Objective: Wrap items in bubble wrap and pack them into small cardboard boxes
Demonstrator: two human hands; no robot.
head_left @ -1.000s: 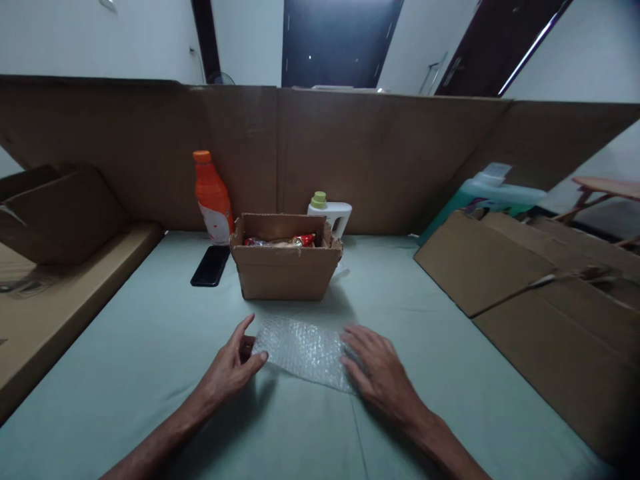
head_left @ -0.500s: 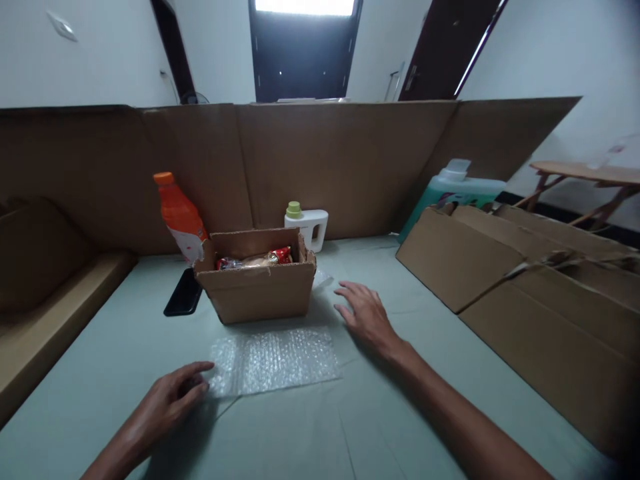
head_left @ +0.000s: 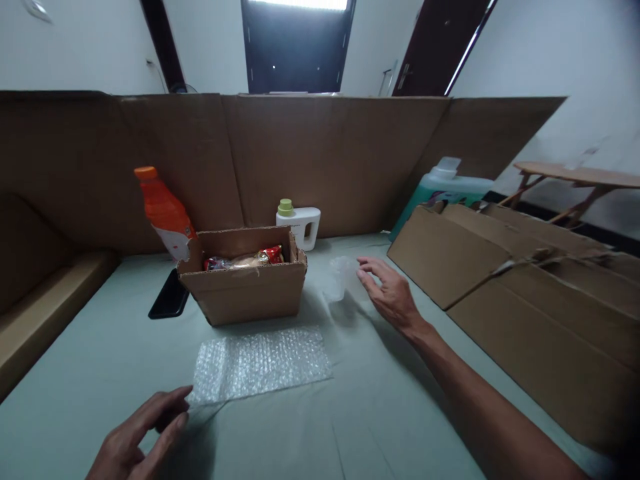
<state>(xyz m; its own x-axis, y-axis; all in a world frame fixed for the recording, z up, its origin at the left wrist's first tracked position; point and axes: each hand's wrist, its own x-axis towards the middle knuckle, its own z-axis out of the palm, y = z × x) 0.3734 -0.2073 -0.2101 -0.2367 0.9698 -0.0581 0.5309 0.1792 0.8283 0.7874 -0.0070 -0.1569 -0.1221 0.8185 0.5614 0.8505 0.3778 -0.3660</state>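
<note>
Bubble wrap [head_left: 263,363] lies flat near the table's [head_left: 425,413] front edge, light, limp and slippery-looking, likely best pinched at a corner. Left hand [head_left: 137,440], open, touches its near-left corner; right hand [head_left: 390,293], open and empty, reaches beside a clear cup [head_left: 340,278]. Cardboard box [head_left: 245,293] stands just behind.
</note>
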